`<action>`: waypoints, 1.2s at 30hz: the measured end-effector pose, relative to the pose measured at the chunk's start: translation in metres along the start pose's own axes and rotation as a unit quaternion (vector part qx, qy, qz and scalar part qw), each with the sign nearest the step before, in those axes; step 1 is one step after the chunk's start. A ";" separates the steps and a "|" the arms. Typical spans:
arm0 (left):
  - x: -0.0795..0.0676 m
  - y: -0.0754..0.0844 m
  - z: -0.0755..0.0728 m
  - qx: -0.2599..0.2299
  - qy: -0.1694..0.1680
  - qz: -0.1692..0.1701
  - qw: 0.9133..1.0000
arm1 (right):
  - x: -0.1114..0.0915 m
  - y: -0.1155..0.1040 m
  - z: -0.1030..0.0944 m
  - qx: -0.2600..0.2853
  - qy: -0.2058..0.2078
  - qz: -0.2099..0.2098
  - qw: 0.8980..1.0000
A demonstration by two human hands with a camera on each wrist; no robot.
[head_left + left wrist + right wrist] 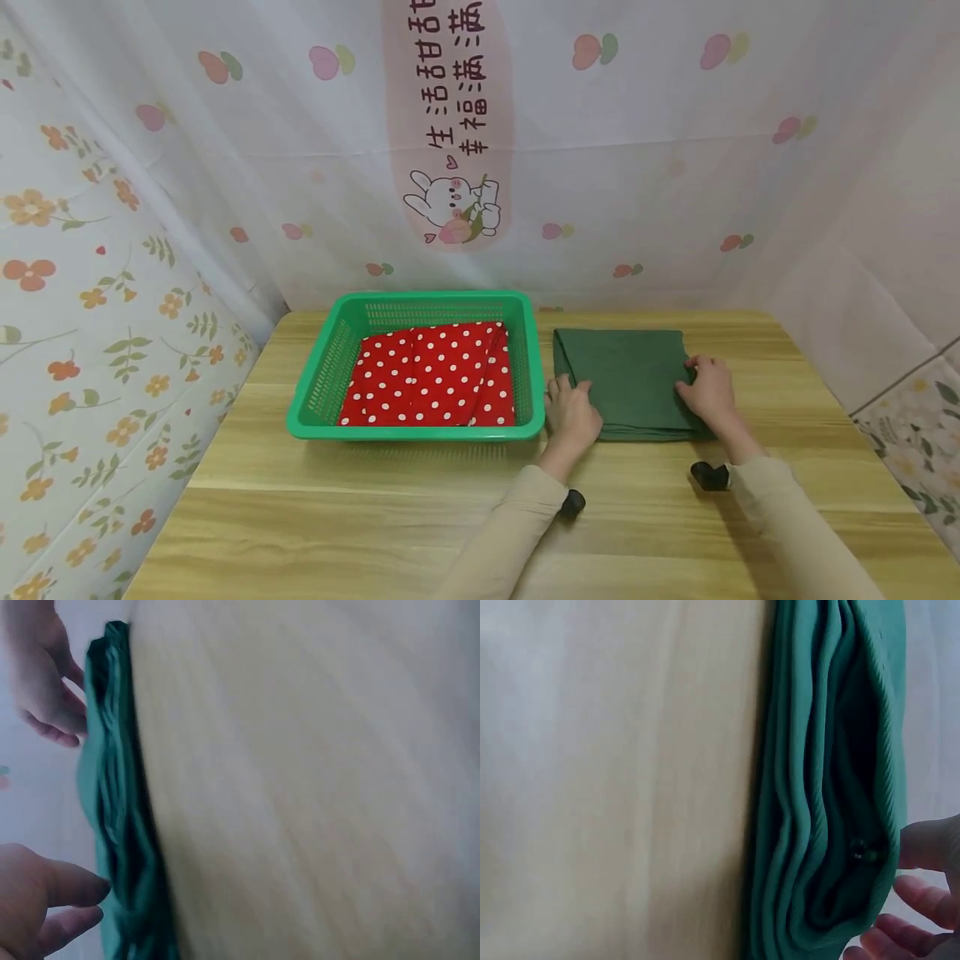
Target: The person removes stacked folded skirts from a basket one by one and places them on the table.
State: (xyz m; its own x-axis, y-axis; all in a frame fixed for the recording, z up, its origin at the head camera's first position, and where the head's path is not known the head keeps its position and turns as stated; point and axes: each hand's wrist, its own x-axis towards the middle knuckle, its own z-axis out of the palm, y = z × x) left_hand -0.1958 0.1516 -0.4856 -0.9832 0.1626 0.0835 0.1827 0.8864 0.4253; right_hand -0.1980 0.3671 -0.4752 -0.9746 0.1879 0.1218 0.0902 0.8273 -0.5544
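Note:
A folded dark green cloth point(630, 375) lies flat on the wooden table, its stacked layers showing at the front edge. My left hand point(573, 415) rests at its left edge, between the cloth and the green basket. At the cloth's right edge my right hand point(708, 390) touches the side with thumb and fingertips. In the left wrist view, the left thumb point(79, 883) and a finger lie against the cloth with a gap between them. The right wrist view shows a small shiny round piece point(866, 851) inside the loose upper fold, near the right fingers point(922, 900).
A green plastic basket point(416, 432) stands left of the cloth, holding a folded red cloth with white dots point(442, 375). A printed white curtain point(637, 167) hangs behind the table point(360, 533). Black devices point(708, 477) sit at both wrists.

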 end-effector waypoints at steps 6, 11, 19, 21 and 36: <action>-0.007 0.006 -0.013 -0.089 0.016 0.049 0.995 | -0.004 -0.010 -0.004 0.011 0.032 -0.039 0.999; -0.012 0.008 -0.034 -0.216 0.009 0.081 0.973 | -0.005 -0.029 -0.010 0.028 0.048 -0.091 0.994; -0.019 0.008 -0.071 -0.332 -0.011 0.089 0.939 | -0.006 -0.063 -0.015 0.049 0.048 -0.117 0.991; -0.021 0.006 -0.078 -0.335 -0.005 0.092 0.938 | -0.007 -0.069 -0.014 0.054 0.052 -0.122 0.990; -0.024 -0.024 -0.107 -0.369 0.056 0.084 0.924 | -0.009 -0.120 -0.010 0.104 0.052 -0.174 0.978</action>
State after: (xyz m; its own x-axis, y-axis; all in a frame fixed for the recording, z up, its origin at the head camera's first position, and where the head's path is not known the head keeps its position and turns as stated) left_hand -0.1765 0.0800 -0.4012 -0.9414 0.1880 0.2801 0.3274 0.3097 0.8927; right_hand -0.1980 0.2715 -0.4021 -0.9118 -0.0230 0.4099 -0.2969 0.7267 -0.6195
